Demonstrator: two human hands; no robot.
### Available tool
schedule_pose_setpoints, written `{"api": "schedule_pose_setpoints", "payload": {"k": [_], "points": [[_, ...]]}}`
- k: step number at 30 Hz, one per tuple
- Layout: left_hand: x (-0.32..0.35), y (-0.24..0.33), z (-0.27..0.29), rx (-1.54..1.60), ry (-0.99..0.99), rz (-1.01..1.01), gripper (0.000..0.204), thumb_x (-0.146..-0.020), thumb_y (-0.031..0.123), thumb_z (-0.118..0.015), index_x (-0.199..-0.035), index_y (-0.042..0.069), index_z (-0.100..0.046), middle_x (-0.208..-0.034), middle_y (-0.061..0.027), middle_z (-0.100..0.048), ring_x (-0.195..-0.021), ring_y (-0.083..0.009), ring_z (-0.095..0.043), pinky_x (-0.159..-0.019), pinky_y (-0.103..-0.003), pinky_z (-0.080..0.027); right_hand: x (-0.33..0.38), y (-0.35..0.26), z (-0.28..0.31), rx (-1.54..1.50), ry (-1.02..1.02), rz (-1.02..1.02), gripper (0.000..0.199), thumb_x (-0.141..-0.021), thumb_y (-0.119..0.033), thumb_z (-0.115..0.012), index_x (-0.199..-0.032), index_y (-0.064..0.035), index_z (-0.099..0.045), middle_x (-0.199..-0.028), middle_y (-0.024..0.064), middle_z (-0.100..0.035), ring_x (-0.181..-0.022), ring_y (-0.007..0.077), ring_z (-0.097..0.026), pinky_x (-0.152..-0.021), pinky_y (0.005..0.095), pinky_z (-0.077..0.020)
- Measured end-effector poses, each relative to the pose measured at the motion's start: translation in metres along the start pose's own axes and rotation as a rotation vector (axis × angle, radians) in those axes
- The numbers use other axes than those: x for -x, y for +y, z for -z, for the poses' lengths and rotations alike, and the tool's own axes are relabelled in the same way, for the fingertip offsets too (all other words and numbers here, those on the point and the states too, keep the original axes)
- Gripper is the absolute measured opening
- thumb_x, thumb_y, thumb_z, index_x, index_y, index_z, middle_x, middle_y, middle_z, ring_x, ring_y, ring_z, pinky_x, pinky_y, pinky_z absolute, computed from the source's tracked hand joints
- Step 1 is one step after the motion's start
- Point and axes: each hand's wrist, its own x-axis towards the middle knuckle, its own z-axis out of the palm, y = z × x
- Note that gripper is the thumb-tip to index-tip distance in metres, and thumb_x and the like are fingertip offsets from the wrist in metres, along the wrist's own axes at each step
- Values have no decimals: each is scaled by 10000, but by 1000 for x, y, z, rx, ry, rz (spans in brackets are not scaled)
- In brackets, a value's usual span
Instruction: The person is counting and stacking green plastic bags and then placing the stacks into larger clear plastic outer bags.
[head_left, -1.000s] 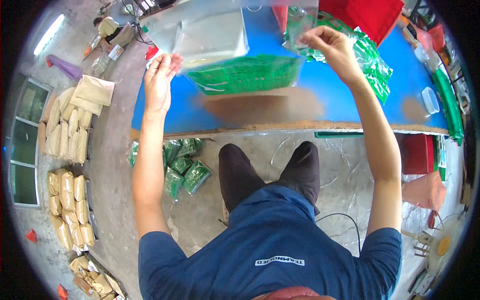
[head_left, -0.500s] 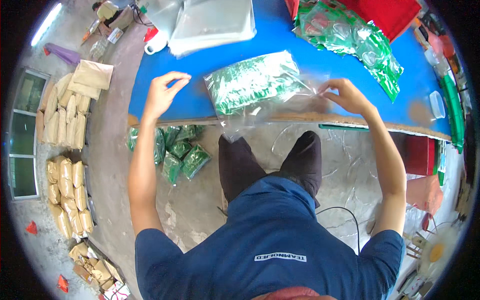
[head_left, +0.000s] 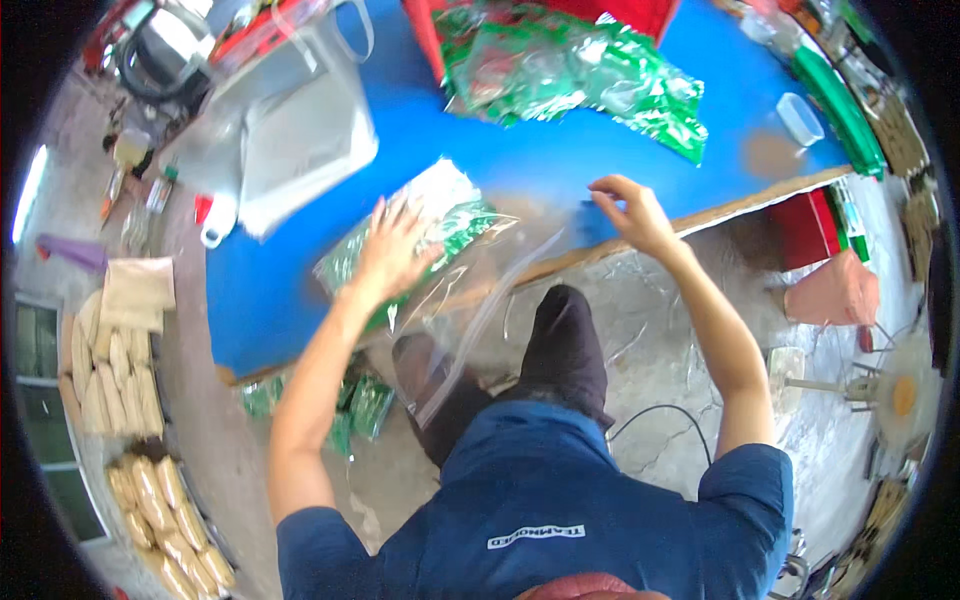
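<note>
Left hand (head_left: 392,250) flat on clear bag (head_left: 440,250).

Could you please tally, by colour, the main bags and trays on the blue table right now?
Clear bag of green packets, under the left hand: 1
Heap of green packets: 1
Grey tray: 1
Small clear cup: 1
Total: 4

The clear bag (head_left: 440,250) lies on the table (head_left: 560,150), at its near edge. Behind the bag is the pile of packets (head_left: 570,75); left of the bag, the stack of empty bags (head_left: 300,150). The left hand (head_left: 395,250) rests on the bag; the right hand (head_left: 630,215) is right of it.
</note>
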Motion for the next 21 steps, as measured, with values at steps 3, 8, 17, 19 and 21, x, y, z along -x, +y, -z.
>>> {"api": "schedule_pose_setpoints", "payload": {"k": [3, 8, 17, 19, 21], "points": [[-3, 41, 6, 19, 30, 142, 817, -830, 517, -681, -1479, 85, -435, -1582, -184, -314, -1502, -378, -176, -1212, -587, -49, -44, 17, 11, 149, 214, 274, 447, -901, -287, -713, -1264, -56, -593, -1213, 196, -612, -1145, 365, -595, -958, 424, -489], [27, 65, -2, -24, -29, 237, 1010, -812, 781, -519, -1551, 121, -321, -1643, -156, -181, -1516, -390, -116, -1196, -610, 2, -195, 65, 41, 459, 375, 288, 859, -797, -679, -653, -1451, -160, -450, -1456, 258, -414, -1339, 490, -386, -1109, 607, -285], [31, 63, -11, -8, 15, 223, 996, -794, 764, -581, -1520, 114, -378, -1619, -165, -247, -1495, -420, -174, -1171, -653, -43, -289, 75, 3, 738, 64, -277, 1126, -616, -971, -465, -1467, -233, -480, -1493, 251, -409, -1418, 501, -300, -1112, 746, -102], [25, 59, -7, -1, 8, 221, 993, -799, 775, -564, -1518, 117, -382, -1620, -156, -249, -1497, -417, -168, -1172, -653, -41, -274, 75, 9, 711, 120, -153, 1090, -616, -964, -480, -1424, -234, -524, -1463, 248, -435, -1402, 495, -322, -1107, 749, -111], [24, 49, -6, -7, -22, 192, 989, -808, 775, -553, -1525, 119, -370, -1623, -153, -242, -1504, -403, -151, -1180, -639, -31, -252, 80, 0, 679, 201, -44, 1028, -645, -925, -516, -1408, -236, -536, -1435, 251, -450, -1382, 511, -324, -1117, 730, -132]]}}
